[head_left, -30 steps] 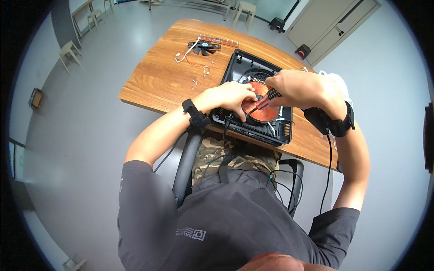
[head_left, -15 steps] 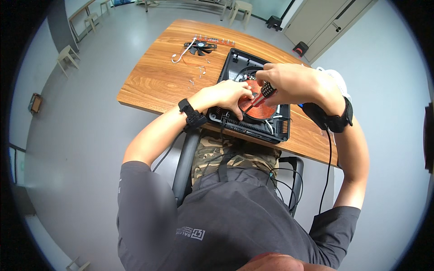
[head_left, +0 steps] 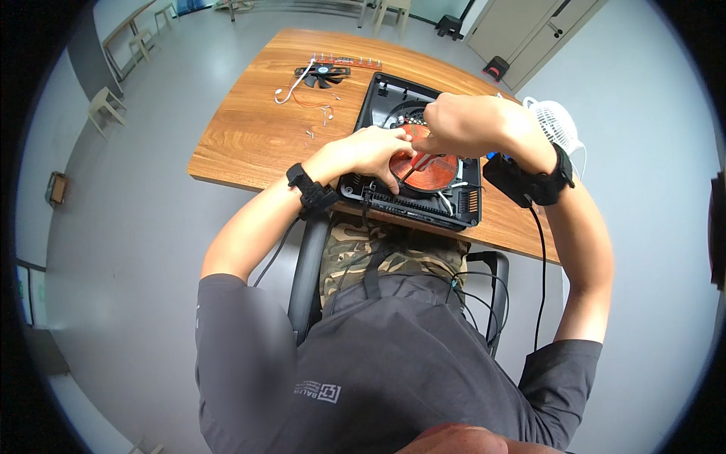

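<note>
An open black housing (head_left: pixel 367 107) of an induction cooker lies on the table in front of me, with a round copper-coloured coil (head_left: pixel 427 178) inside. My right hand (head_left: pixel 473 125) is closed around a screwdriver (head_left: pixel 425 162) with a red and pale handle, mostly hidden under the fingers. Its shaft slants down to the left, toward the coil's left part. My left hand (head_left: pixel 376 155) grips the coil's left edge, thumb and fingers apart around the place where the tool points. Where the tip rests is too small to make out.
Behind the housing on the left lie a small black fan (head_left: pixel 324 74), a red circuit strip (head_left: pixel 355 63), a white cable (head_left: pixel 291 91) and several screws (head_left: pixel 309 134). A white round device (head_left: pixel 550 121) stands right of my right wrist. The wooden table's (head_left: pixel 234 144) left edge is near.
My right hand has turned over the screwdriver, so its dark patterned grip is now hidden. The left hand stays at the coil. The whole view has shifted slightly.
</note>
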Available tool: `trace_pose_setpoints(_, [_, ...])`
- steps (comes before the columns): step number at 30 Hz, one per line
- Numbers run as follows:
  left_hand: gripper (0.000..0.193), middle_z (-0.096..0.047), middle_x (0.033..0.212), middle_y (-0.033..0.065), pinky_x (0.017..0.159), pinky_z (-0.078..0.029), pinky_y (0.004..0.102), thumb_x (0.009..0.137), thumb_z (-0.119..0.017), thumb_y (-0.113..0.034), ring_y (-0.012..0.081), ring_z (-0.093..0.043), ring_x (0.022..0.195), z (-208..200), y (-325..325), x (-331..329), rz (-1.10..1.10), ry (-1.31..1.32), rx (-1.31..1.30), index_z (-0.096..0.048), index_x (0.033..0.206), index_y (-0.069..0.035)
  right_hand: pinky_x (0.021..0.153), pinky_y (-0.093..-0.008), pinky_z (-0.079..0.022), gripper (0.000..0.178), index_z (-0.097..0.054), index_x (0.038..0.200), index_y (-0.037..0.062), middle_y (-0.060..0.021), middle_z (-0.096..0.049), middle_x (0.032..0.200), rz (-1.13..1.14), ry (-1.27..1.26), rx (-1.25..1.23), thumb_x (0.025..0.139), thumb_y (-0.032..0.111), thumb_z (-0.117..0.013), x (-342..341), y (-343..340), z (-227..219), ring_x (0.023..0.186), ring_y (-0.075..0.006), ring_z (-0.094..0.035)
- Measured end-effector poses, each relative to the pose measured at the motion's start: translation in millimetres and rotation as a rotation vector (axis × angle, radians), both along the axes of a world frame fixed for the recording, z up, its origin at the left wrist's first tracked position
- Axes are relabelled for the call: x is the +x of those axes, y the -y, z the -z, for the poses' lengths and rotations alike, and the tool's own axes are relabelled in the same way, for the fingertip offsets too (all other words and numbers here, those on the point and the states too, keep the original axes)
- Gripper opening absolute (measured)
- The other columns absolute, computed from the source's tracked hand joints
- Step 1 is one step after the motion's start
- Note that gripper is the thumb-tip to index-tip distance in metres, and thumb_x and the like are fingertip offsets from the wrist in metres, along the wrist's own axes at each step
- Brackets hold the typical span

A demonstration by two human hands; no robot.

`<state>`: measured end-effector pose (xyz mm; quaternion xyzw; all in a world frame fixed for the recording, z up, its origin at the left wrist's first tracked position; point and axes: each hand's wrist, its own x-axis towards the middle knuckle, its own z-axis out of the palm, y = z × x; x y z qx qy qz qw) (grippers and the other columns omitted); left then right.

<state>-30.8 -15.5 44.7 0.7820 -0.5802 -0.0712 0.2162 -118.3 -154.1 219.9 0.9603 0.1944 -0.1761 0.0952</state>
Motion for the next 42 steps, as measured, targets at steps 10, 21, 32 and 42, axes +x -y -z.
trace_pose_setpoints(10, [0.069,-0.062,0.127,0.0127,0.089,-0.055,0.0413,0.059,-0.092,-0.033,0.0324,-0.067,0.102,5.1,-0.3,1.6,-0.008,0.011,-0.053,-0.065,0.118,-0.008,0.083,-0.0439,-0.054,0.041,-0.065,0.115,0.001,-0.0185,-0.071,0.099,-0.214,0.08,0.018,0.082,0.022,-0.077,-15.3,2.4,-9.3,0.095,-0.0354,-0.068])
trace_pose_setpoints(21, [0.081,-0.059,0.125,0.0137,0.096,-0.052,0.0422,0.057,-0.091,-0.044,0.0342,-0.062,0.112,15.9,5.0,10.2,0.045,0.049,-0.075,-0.064,0.123,-0.006,0.061,-0.0434,-0.055,0.057,-0.067,0.071,-0.007,-0.0229,-0.065,0.063,0.063,-0.086,-0.007,0.095,0.044,-0.061,-3.9,7.0,-3.3,0.065,-0.0376,-0.068])
trace_pose_setpoints(32, [0.06,-0.065,0.115,0.0139,0.084,-0.054,0.0403,0.06,-0.092,-0.03,0.0296,-0.067,0.097,-6.2,2.1,-3.0,0.011,-0.008,-0.024,-0.066,0.108,-0.005,0.077,-0.0414,-0.056,0.031,-0.069,0.103,0.0019,-0.0155,-0.07,0.089,-0.232,0.203,0.081,0.081,0.023,-0.073,-20.2,22.0,7.7,0.092,-0.0335,-0.069])
trace_pose_setpoints(42, [0.062,-0.069,0.096,0.0131,0.082,-0.054,0.0419,0.062,-0.091,-0.036,0.0337,-0.066,0.094,10.1,6.1,3.3,0.008,0.047,-0.071,-0.063,0.109,-0.006,0.063,-0.0416,-0.053,0.037,-0.069,0.078,-0.0023,-0.0205,-0.065,0.071,-0.152,0.135,-0.032,0.093,0.028,-0.054,-5.2,12.7,14.7,0.068,-0.0369,-0.066])
